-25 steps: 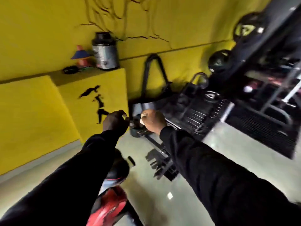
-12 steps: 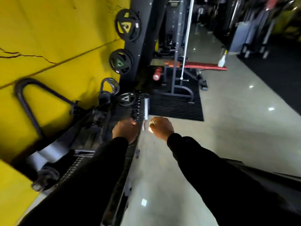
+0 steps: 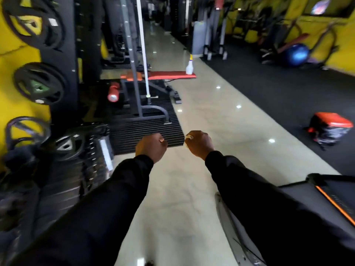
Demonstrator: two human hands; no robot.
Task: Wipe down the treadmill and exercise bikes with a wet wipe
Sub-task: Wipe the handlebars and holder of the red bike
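Note:
Both my arms in black sleeves reach forward over the pale tiled floor. My right hand is curled round a small crumpled white wet wipe, of which only a bit shows at the fingers. My left hand is a closed fist beside it, with nothing visible in it. A treadmill with a black deck and an orange stripe lies at the lower right, under my right forearm. Neither hand touches any machine.
A weight machine with a plate stack stands at the left by the yellow wall. Ahead are a red bench with a white spray bottle on it, a black ribbed mat, a red-topped box and a blue ball.
The view has swung right, from the yellow wall and bike to the gym aisle. Both hands stay raised and curled, now over bare floor instead of the machine.

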